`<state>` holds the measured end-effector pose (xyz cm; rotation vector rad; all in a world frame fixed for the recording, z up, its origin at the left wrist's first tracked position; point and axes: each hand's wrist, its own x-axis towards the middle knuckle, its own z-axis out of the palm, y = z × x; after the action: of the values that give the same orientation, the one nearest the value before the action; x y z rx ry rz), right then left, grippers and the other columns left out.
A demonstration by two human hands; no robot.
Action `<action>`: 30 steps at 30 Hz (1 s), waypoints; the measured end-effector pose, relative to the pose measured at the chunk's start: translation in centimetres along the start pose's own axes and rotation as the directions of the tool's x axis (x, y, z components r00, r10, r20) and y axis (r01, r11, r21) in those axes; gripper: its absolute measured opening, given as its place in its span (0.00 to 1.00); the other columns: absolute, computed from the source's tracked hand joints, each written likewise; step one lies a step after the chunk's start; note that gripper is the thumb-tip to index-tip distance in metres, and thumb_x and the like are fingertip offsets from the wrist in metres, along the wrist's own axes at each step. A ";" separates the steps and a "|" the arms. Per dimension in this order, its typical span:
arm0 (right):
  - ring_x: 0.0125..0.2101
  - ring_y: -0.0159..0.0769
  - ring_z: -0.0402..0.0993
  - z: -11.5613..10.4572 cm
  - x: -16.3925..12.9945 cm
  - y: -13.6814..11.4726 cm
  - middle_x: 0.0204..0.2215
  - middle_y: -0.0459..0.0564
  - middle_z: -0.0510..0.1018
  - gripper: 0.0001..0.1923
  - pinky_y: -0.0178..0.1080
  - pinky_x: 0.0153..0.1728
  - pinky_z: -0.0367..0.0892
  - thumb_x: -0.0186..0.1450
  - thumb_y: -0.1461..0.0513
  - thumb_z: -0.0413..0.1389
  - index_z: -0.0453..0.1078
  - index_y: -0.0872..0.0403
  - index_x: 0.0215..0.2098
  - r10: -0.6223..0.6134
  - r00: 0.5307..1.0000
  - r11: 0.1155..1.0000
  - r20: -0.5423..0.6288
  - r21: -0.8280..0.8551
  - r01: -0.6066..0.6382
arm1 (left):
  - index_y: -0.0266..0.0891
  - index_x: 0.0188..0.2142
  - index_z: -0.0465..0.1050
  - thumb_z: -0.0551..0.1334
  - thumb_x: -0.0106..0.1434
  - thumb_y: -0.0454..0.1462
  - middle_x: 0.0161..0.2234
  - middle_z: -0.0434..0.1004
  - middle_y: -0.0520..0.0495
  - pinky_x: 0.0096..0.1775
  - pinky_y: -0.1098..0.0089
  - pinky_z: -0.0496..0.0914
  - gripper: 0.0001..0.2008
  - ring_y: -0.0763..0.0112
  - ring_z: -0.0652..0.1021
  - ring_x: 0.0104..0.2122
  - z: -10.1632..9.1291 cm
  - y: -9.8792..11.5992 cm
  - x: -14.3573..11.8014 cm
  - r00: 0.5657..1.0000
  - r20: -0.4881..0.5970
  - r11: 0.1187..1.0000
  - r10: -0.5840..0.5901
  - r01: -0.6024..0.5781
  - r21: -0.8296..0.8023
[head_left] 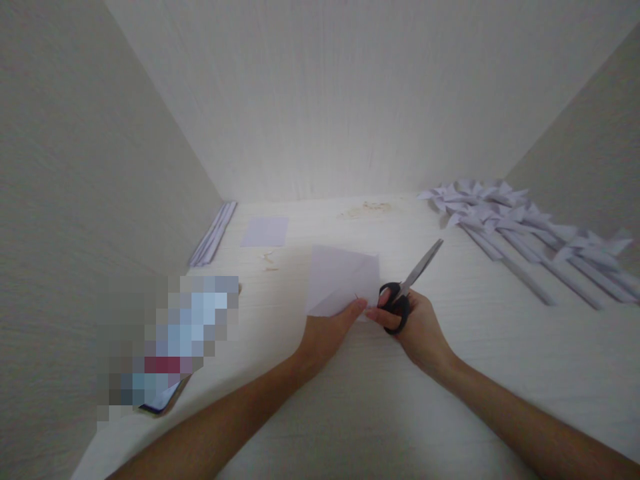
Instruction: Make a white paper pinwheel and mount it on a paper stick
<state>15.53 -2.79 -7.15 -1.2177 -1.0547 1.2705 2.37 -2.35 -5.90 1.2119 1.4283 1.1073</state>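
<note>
A white paper square (340,277) with a faint diagonal crease is held up over the white table, its lower right corner at my fingertips. My left hand (333,330) is closed on that paper, the thumb pressed on its lower edge. Hooked on my right hand (417,327) are black-handled scissors (421,268), their blades together and pointing up and away to the right. The thumb and finger of the right hand also pinch at the paper's corner, close to the left thumb. A short cut or dark line shows near that corner.
Several finished paper pinwheels (500,217) on rolled paper sticks lie at the right. At the left are a bundle of rolled paper sticks (214,233), a small paper square (265,231) and a phone (160,397), mostly pixelated. Thin scraps (270,262) lie nearby. Pale walls surround the table.
</note>
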 end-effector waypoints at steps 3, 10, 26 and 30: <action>0.16 0.22 0.54 0.0 0.0 -0.1 0.14 0.37 0.61 0.15 0.28 0.15 0.50 0.41 0.63 0.64 0.61 0.56 0.20 -0.003 1.000 1.000 -0.001 -0.006 0.003 | 0.41 0.31 0.71 0.62 0.46 0.41 0.34 0.75 0.48 0.47 0.63 0.61 0.11 0.66 0.72 0.41 0.0 -0.1 0.0 1.000 -0.007 1.000 0.008 -0.008 -0.003; 0.15 0.22 0.54 0.1 -0.1 -0.3 0.13 0.37 0.60 0.16 0.28 0.14 0.50 0.39 0.62 0.64 0.60 0.56 0.19 0.006 1.000 1.000 -0.019 -0.025 -0.006 | 0.40 0.30 0.72 0.62 0.46 0.41 0.34 0.74 0.47 0.48 0.63 0.60 0.11 0.66 0.71 0.41 0.0 0.4 -0.2 1.000 -0.016 0.999 -0.027 0.027 0.023; 0.15 0.22 0.53 0.1 -0.2 -0.5 0.14 0.38 0.61 0.15 0.28 0.14 0.49 0.41 0.60 0.63 0.61 0.56 0.20 -0.009 0.999 0.997 -0.031 -0.075 0.006 | 0.41 0.30 0.71 0.63 0.45 0.41 0.31 0.75 0.48 0.48 0.60 0.60 0.11 0.64 0.71 0.41 -0.2 0.6 0.3 0.999 -0.023 0.999 -0.026 0.025 -0.045; 0.13 0.21 0.50 0.1 -0.4 -0.7 0.15 0.40 0.64 0.14 0.29 0.12 0.46 0.50 0.55 0.57 0.61 0.56 0.23 0.038 0.997 0.995 0.073 -0.099 -0.030 | 0.38 0.31 0.70 0.63 0.44 0.42 0.33 0.73 0.46 0.41 0.63 0.66 0.14 0.66 0.73 0.36 -0.7 0.9 1.9 0.993 -0.119 0.990 -0.023 0.005 -0.142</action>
<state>15.45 -3.14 -6.38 -1.2750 -1.1670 1.3122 1.67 -0.46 -5.09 1.0481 1.4200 1.2685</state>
